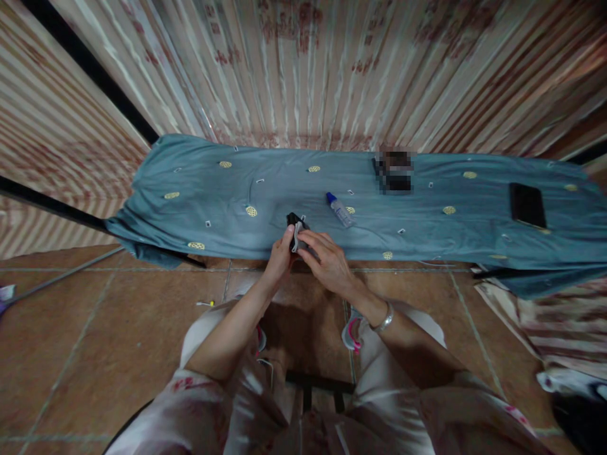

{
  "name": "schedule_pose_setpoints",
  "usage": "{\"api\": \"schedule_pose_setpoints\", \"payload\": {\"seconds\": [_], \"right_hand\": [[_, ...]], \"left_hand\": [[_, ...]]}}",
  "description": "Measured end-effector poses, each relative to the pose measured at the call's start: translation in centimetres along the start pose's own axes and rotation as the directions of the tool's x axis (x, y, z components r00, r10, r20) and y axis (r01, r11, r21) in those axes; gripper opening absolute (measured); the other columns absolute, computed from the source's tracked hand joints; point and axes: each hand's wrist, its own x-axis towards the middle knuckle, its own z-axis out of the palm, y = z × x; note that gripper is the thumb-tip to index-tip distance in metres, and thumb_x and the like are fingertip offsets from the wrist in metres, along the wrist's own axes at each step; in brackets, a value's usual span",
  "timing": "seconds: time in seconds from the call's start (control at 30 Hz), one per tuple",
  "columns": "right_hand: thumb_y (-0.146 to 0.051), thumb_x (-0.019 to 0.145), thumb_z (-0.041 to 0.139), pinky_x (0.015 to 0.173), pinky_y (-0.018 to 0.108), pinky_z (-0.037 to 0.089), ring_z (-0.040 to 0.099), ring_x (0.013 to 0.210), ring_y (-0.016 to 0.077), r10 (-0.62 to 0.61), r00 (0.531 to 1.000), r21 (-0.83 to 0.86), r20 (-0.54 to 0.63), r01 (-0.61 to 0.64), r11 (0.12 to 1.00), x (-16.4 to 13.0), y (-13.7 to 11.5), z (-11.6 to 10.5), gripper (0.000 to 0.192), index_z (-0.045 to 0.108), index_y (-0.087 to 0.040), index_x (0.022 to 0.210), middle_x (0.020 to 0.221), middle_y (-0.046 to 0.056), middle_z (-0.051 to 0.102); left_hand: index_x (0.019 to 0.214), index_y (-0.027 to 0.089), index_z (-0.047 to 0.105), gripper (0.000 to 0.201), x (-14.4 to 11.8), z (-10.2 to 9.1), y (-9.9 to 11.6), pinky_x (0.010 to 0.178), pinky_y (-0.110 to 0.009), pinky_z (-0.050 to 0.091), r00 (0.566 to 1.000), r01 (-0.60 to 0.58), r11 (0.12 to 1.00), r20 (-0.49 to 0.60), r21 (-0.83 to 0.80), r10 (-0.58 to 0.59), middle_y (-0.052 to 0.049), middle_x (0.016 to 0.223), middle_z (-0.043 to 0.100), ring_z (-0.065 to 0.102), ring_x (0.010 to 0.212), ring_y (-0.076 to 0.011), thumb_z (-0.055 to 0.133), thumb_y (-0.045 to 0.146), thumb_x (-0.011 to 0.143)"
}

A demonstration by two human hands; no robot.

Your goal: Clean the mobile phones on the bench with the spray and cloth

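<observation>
A small black object, its kind not clear, sits in my left hand, with the thumb closed over it. My right hand pinches a folded light grey cloth that lies against the black object. Both hands meet just above the front edge of the bench, and the fingers hide part of what they hold. To the right of them, a clear plastic bottle with a blue cap lies on its side on the blue-green cloth cover.
Further back stands a pixelated dark item. A black phone-like slab lies at the right. Behind the bench hangs a striped curtain. Dark poles slant in at the left. A small white-and-yellow item rests on the tiled floor.
</observation>
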Motion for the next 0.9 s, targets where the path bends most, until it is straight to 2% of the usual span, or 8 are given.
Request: {"api": "schedule_pose_setpoints", "payload": {"seconds": [0.27, 0.4, 0.57, 0.7, 0.9], "right_hand": [[-0.028, 0.096, 0.050, 0.102, 0.046, 0.049, 0.061, 0.116, 0.0241, 0.012, 0.999, -0.037, 0.039, -0.011, 0.999, -0.3, 1.0, 0.2, 0.033, 0.062, -0.024, 0.127, 0.123, 0.010, 0.068], [-0.027, 0.096, 0.049, 0.101, 0.045, 0.051, 0.063, 0.114, 0.0240, 0.023, 0.999, -0.036, 0.047, -0.022, 0.999, -0.3, 1.4, 0.2, 0.030, 0.066, -0.022, 0.120, 0.121, 0.011, 0.069], [-0.027, 0.095, 0.050, 0.100, 0.041, 0.052, 0.066, 0.111, 0.0216, 0.088, 0.995, 0.096, 0.040, -0.091, 0.991, -0.2, 1.4, 0.0, 0.026, 0.069, -0.022, 0.113, 0.115, 0.009, 0.072], [-0.026, 0.092, 0.054, 0.098, 0.037, 0.054, 0.067, 0.109, 0.0207, 0.154, 0.988, 0.211, 0.019, -0.154, 0.965, 0.0, 1.1, 0.1, 0.025, 0.070, -0.021, 0.109, 0.116, 0.009, 0.072], [-0.025, 0.082, 0.061, 0.088, 0.033, 0.057, 0.069, 0.090, 0.0163, 0.286, 0.958, 0.356, 0.034, -0.279, 0.892, 0.2, 1.1, 0.8, 0.025, 0.070, -0.022, 0.105, 0.115, 0.005, 0.071]], "left_hand": [[0.092, 0.014, 0.070, 0.045, 0.8, -0.7, 1.1, 0.063, -0.021, 0.049, 0.999, 0.011, 0.994, -0.030, -0.109, -0.014, -0.005, 0.082, 0.073, 0.066, 0.074, -0.0132, 0.063, 0.056, 0.081], [0.094, 0.014, 0.069, 0.044, 0.6, -0.7, 1.8, 0.061, -0.021, 0.050, 0.998, 0.048, 0.988, -0.029, -0.149, -0.052, -0.006, 0.085, 0.074, 0.066, 0.070, -0.0129, 0.056, 0.055, 0.087], [0.090, 0.015, 0.069, 0.044, 0.4, -0.7, 2.0, 0.056, -0.019, 0.048, 0.994, 0.098, 0.979, -0.019, -0.176, -0.103, -0.005, 0.078, 0.073, 0.064, 0.064, -0.0113, 0.049, 0.054, 0.092], [0.092, 0.016, 0.070, 0.045, 0.6, -1.0, 1.7, 0.056, -0.022, 0.050, 0.993, 0.114, 0.978, 0.024, -0.175, -0.112, -0.004, 0.078, 0.072, 0.064, 0.064, -0.0124, 0.053, 0.058, 0.088], [0.096, 0.015, 0.070, 0.046, 0.7, -0.7, 1.8, 0.059, -0.024, 0.052, 0.992, 0.124, 0.973, 0.016, -0.193, -0.124, -0.004, 0.076, 0.072, 0.064, 0.063, -0.0136, 0.051, 0.057, 0.090]]}}
